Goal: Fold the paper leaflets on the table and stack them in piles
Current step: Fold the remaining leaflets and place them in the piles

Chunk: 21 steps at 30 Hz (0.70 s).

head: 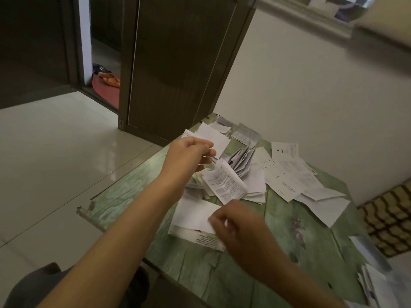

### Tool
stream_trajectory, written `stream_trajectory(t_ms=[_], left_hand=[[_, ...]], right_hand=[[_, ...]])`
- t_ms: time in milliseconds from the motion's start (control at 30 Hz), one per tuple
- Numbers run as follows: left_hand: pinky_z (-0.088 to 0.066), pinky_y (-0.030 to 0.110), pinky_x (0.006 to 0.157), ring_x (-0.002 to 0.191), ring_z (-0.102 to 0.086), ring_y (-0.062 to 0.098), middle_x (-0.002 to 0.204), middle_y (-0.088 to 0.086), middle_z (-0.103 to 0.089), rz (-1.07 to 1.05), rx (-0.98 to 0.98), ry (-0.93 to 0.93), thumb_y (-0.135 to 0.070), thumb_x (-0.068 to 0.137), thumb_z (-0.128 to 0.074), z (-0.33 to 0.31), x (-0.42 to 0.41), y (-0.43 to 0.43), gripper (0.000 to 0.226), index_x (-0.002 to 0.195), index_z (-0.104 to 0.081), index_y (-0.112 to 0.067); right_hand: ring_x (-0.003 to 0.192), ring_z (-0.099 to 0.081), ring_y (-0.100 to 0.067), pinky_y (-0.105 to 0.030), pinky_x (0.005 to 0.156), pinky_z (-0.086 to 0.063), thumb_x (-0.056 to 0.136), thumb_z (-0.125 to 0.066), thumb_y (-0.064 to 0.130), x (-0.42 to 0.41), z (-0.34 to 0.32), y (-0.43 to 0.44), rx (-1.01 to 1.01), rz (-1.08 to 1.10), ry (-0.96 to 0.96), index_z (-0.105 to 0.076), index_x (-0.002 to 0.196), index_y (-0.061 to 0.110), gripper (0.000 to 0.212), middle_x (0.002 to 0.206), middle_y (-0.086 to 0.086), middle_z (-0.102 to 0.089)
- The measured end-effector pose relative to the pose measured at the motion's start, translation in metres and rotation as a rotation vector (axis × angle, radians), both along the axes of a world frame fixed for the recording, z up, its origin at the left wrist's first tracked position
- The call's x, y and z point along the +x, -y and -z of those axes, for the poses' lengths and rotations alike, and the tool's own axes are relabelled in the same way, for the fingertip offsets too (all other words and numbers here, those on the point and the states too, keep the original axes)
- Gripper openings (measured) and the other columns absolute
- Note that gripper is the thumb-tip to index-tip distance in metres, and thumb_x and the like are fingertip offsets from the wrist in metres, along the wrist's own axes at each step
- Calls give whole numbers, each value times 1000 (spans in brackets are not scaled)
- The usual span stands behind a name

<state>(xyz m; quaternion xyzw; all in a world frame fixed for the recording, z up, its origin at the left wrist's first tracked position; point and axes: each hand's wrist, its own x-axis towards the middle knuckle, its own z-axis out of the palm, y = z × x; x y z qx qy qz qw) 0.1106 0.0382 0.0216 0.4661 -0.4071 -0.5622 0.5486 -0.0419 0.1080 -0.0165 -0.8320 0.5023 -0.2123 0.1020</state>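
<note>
Just on the near side of the heap (242, 161) of loose leaflets, a folded leaflet (195, 215) lies flat on the bench (244, 281). The right grip (240, 221) curls its fingers over that leaflet's right corner, pinching it as far as the blur lets me tell. I judge it is pressing the crease or squaring the leaflet onto the printed sheets beneath, the start of a pile. Left of the heap, the left grip (189, 153) pinches a white leaflet (214, 137) by its edge and holds it raised, likely the next one for folding. At the heap's near edge a printed leaflet (225, 182) curls upward; whether anything holds it I cannot tell. Right of the heap, unfolded sheets (289, 174) lie spread flat, apparently waiting. Far to the heap's near right, a bunch of papers (373, 283) sits at the bench's corner. No box or tray shows; every leaflet rests loose. Beyond the heap stands a dark door (178, 63).
</note>
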Motion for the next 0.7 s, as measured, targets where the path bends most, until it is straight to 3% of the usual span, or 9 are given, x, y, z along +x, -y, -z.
stream_trajectory(t_ms=[100, 200, 267, 333, 533, 633, 700], left_hand=[[-49, 19, 67, 78, -63, 13, 85, 1, -68, 28, -54, 39, -10, 94, -48, 1, -8, -4, 17, 91, -64, -16], [-50, 17, 65, 73, -63, 9, 82, -2, -68, 114, -86, 51, -10, 94, -49, 1, -23, -8, 17, 91, -64, -16], [-51, 17, 64, 72, -62, 8, 81, -2, -68, 171, -97, 47, -9, 93, -49, 0, -34, -10, 18, 88, -64, -17], [-51, 15, 60, 70, -62, 8, 81, -1, -68, 217, -105, 43, -7, 93, -49, -1, -44, -11, 19, 86, -64, -17], [-50, 14, 58, 62, -61, 4, 75, -3, -68, 265, -112, -5, -4, 93, -49, -2, -67, -7, 20, 85, -64, -15], [-50, 17, 61, 63, -61, 5, 76, -3, -67, 290, -126, 24, -4, 92, -49, -1, -72, -7, 20, 85, -64, -16], [-50, 19, 63, 64, -61, 5, 76, -4, -68, 295, -129, 48, -3, 91, -50, 2, -73, -6, 20, 85, -64, -17]], right_hand=[[74, -53, 2, -9, 67, -43, 90, -56, 20, -36, -24, 16, -9, 122, 81, -56, 76, 32, 18, 73, 17, -55], [76, -54, -4, -16, 69, -46, 91, -56, 17, -94, -32, 40, -19, 340, 41, -58, 82, 30, 16, 85, 7, -61], [88, -55, -11, -23, 78, -45, 93, -53, 18, -136, -29, 58, 26, 521, -136, -62, 97, 20, 10, 103, -2, -61], [110, -51, -21, -30, 93, -39, 94, -51, 19, -169, -23, 69, 96, 615, -361, -60, 115, 15, 24, 123, -8, -56], [139, -23, -22, -32, 113, -16, 86, -57, 15, -165, -4, 77, 227, 434, -488, -59, 125, 28, 41, 151, -5, -29], [145, -6, -22, -34, 116, -4, 89, -49, 16, -156, 6, 80, 286, 425, -621, -35, 144, 25, 58, 158, -6, -11], [145, -4, -23, -35, 117, -4, 91, -43, 15, -153, 13, 82, 328, 445, -669, -20, 150, 17, 63, 158, -8, -7]])
